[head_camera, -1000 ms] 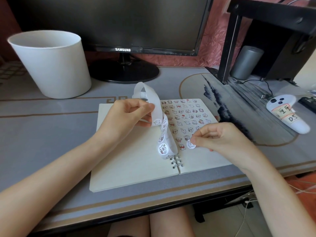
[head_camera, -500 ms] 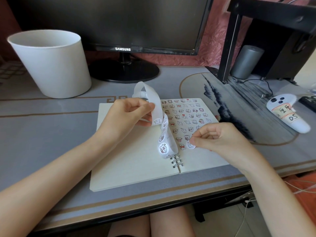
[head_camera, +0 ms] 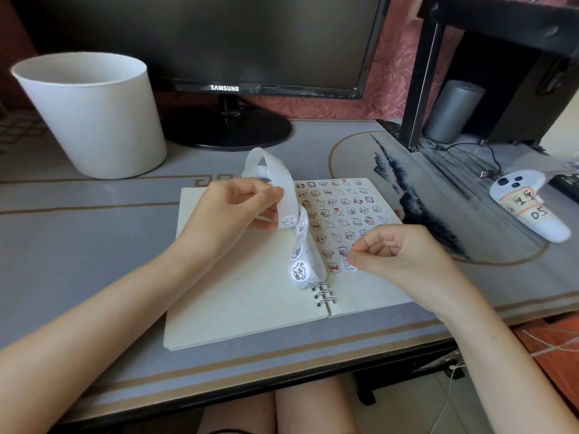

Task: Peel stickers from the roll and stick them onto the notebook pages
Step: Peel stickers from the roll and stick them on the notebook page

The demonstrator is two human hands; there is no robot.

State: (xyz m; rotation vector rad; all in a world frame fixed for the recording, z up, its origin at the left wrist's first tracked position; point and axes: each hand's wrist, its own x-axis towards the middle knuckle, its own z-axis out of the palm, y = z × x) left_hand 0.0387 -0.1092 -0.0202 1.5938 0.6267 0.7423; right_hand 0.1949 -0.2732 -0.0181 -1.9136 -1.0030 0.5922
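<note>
evidently well along: the spiral notebook's point(head_camera: 250, 321) right page point(head_camera: 369, 296) is carrying rows of cartoon stickers point(head_camera: 341, 211), the left page point(head_camera: 225, 277) lying bare. the left hand point(head_camera: 232, 211) is gripping the sticker strip point(head_camera: 299, 242) above the wire rings point(head_camera: 324, 296); the right hand point(head_camera: 398, 255) is pinching one peeled sticker point(head_camera: 349, 266) at the lower rows.

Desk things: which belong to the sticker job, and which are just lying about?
Job: white paper sticker strip, held by left hand; small round sticker, pinched by right hand; open spiral-bound notebook.
Lying about: white round bin; black Samsung monitor; grey cylinder; white labelled controller.
</note>
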